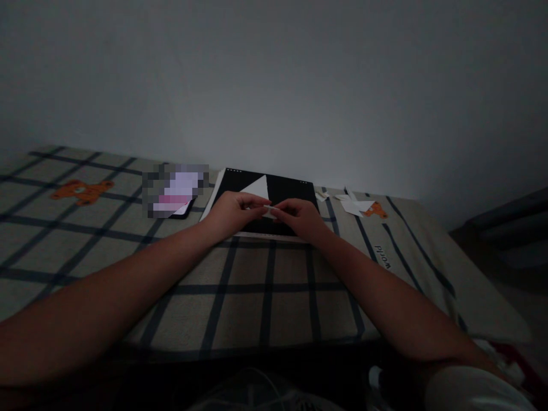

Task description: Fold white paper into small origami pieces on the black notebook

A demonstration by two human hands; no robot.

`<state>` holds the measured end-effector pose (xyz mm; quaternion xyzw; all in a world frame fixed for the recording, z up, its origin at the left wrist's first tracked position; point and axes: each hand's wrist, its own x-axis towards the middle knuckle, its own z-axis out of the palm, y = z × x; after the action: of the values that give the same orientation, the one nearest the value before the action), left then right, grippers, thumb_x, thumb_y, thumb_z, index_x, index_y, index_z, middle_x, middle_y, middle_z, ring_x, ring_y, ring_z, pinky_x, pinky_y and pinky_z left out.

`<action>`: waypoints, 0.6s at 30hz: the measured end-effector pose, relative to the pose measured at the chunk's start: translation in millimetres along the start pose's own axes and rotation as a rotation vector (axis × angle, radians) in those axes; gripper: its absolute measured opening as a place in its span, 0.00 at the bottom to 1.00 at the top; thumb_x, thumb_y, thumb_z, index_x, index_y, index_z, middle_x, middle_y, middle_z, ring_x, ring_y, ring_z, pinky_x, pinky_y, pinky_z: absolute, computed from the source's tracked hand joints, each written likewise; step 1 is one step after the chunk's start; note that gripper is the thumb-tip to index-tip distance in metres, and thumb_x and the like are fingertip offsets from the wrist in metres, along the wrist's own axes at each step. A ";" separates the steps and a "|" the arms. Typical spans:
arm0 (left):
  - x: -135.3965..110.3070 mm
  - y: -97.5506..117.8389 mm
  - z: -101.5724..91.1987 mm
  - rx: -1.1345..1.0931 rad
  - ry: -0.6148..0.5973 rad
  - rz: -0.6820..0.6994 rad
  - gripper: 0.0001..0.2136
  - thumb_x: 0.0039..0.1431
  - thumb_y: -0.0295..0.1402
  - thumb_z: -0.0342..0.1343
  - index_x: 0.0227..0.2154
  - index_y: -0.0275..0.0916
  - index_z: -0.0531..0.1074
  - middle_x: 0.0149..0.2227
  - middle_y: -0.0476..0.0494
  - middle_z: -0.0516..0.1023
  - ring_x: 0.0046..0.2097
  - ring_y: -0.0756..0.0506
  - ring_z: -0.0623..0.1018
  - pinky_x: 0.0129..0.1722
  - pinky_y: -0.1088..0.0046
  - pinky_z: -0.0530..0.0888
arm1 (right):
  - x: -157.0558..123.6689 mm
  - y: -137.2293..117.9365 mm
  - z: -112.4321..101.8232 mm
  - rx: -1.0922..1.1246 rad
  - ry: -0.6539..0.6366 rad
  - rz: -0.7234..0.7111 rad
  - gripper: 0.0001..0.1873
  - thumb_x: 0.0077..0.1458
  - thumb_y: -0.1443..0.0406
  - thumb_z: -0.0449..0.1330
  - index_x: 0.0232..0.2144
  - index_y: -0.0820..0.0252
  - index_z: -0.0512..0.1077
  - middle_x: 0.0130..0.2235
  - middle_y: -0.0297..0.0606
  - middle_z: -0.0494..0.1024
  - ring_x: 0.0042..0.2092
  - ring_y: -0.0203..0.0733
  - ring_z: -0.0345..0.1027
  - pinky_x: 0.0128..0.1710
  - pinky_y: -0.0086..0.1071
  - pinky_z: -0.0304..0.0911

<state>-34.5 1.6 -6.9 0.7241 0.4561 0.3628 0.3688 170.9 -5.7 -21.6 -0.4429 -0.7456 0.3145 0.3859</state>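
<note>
Between my two hands is a small piece of white paper (269,212), pinched from both sides. My left hand (231,212) has its thumb and fingers closed on the paper's left end. On the other end, my right hand (301,217) grips with thumb and fingertips. Both hands are over a black-covered book or pad (289,189) with white page edges. A white paper triangle (258,186) lies on the black cover, just behind my fingers. The paper's exact folds are too small to make out.
A phone (180,191) with a lit, blurred screen lies left of the pad. To the right sit a folded white paper shape (353,204) and a small paper scrap (322,195). A checked cloth (252,274) covers the table, which meets a plain wall (274,85).
</note>
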 end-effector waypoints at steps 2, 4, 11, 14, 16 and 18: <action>0.1 -0.1 -0.3 0.009 0.002 -0.007 0.14 0.53 0.38 0.63 0.41 0.39 0.80 0.32 0.44 0.82 0.32 0.48 0.77 0.30 0.74 0.71 | -0.5 -0.7 0.1 -0.023 0.011 -0.007 0.16 0.55 0.53 0.62 0.33 0.59 0.79 0.29 0.36 0.80 0.29 0.36 0.70 0.29 0.29 0.61; 0.7 -0.3 -1.1 0.007 -0.007 -0.013 0.13 0.53 0.40 0.63 0.39 0.39 0.81 0.30 0.45 0.82 0.32 0.48 0.78 0.30 0.74 0.71 | -1.0 -1.3 0.3 -0.034 0.010 -0.007 0.16 0.55 0.53 0.62 0.33 0.59 0.79 0.29 0.36 0.80 0.29 0.35 0.70 0.28 0.29 0.61; 0.8 0.4 -2.5 0.126 -0.031 0.056 0.11 0.57 0.41 0.59 0.33 0.38 0.81 0.26 0.47 0.80 0.28 0.49 0.75 0.26 0.76 0.67 | -1.9 -0.2 2.5 0.013 -0.039 0.007 0.16 0.56 0.54 0.61 0.33 0.61 0.78 0.29 0.36 0.79 0.29 0.35 0.69 0.28 0.29 0.60; -1.7 3.1 -1.5 0.258 -0.014 0.161 0.10 0.59 0.39 0.57 0.33 0.40 0.81 0.27 0.48 0.79 0.28 0.50 0.74 0.27 0.75 0.66 | -2.7 0.9 3.2 0.031 -0.065 -0.021 0.16 0.57 0.54 0.60 0.34 0.61 0.77 0.30 0.36 0.78 0.30 0.35 0.68 0.29 0.29 0.60; -3.1 5.1 -1.0 0.340 -0.013 0.244 0.10 0.60 0.37 0.55 0.34 0.41 0.80 0.28 0.47 0.79 0.30 0.49 0.75 0.30 0.74 0.67 | -3.3 0.3 2.9 0.004 -0.070 -0.055 0.16 0.58 0.54 0.58 0.33 0.61 0.76 0.29 0.35 0.77 0.29 0.34 0.66 0.29 0.29 0.59; -4.0 6.7 -0.7 0.409 -0.027 0.300 0.10 0.61 0.35 0.54 0.34 0.42 0.80 0.29 0.47 0.80 0.33 0.47 0.76 0.34 0.72 0.67 | -3.8 -1.9 1.9 -0.042 -0.076 -0.092 0.15 0.59 0.55 0.57 0.32 0.61 0.75 0.29 0.35 0.76 0.29 0.34 0.65 0.29 0.29 0.58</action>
<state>-33.8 -4.1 -1.5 0.8481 0.4024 0.3038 0.1627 169.7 -10.2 -22.2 -0.4041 -0.7856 0.2975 0.3619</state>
